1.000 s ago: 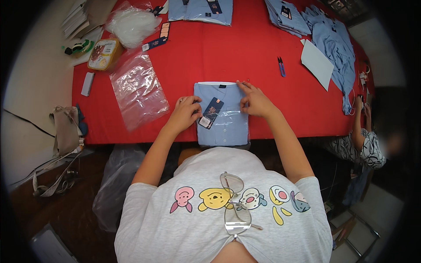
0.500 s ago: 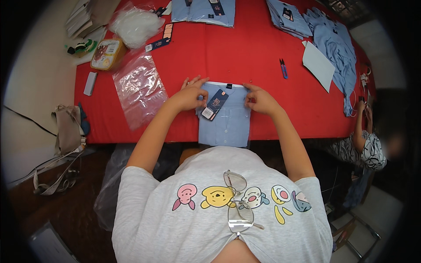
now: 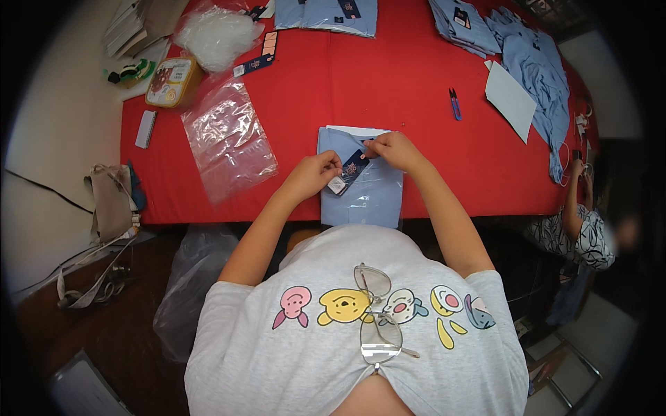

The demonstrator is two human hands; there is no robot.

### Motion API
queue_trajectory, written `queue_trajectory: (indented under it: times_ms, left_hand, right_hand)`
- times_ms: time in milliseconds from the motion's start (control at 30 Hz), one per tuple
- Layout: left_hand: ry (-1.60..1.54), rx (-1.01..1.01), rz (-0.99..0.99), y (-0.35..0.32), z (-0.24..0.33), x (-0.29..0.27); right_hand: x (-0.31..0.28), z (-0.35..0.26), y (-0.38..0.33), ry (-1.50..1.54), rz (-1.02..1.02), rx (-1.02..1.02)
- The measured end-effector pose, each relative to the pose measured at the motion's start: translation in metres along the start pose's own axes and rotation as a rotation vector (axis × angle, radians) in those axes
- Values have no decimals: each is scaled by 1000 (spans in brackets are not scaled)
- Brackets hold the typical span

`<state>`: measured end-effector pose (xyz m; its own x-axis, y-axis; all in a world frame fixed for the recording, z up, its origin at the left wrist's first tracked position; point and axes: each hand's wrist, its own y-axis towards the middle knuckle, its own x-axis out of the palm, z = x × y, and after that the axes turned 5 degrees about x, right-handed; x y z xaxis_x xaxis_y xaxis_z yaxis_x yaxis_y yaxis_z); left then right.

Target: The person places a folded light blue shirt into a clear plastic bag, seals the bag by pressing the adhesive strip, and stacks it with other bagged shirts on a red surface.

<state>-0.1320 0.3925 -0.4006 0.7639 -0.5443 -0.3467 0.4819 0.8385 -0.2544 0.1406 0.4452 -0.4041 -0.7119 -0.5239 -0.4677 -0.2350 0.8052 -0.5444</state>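
A folded light-blue shirt [image 3: 364,202] lies at the near edge of the red table, with white card [image 3: 354,130] showing along its top. Shiny clear plastic covers its lower part. A navy hang tag [image 3: 354,164] rests slantwise on the shirt front. My left hand [image 3: 316,173] is closed, its fingertips pinching the tag's left side. My right hand [image 3: 395,150] pinches the shirt near its neck edge and dark label, close to the tag's upper end; the exact hold is partly hidden by the fingers.
A clear plastic bag [image 3: 232,142] lies at left, near a yellow tub [image 3: 172,82] and a notepad [image 3: 145,130]. Blue-handled thread snips [image 3: 455,104] and white card [image 3: 510,97] lie at right. More blue shirts [image 3: 465,31] occupy the back. Another person [image 3: 572,229] sits at far right.
Both hands have left the shirt's top corners and come inward, the left to the tag and the right to the neck edge. More white card shows at the top.
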Motion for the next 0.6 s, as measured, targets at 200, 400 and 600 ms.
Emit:
queue_trajectory:
  times_ms: [200, 400, 600]
  left_hand:
    - [-100, 23, 5, -12, 6, 2]
    - [388, 480, 204, -13, 6, 0]
    - [-130, 68, 105, -23, 17, 2]
  right_hand:
    - [0, 9, 4, 175, -146, -123]
    - [18, -9, 3, -141, 176, -120]
    - [4, -8, -6, -194, -29, -382]
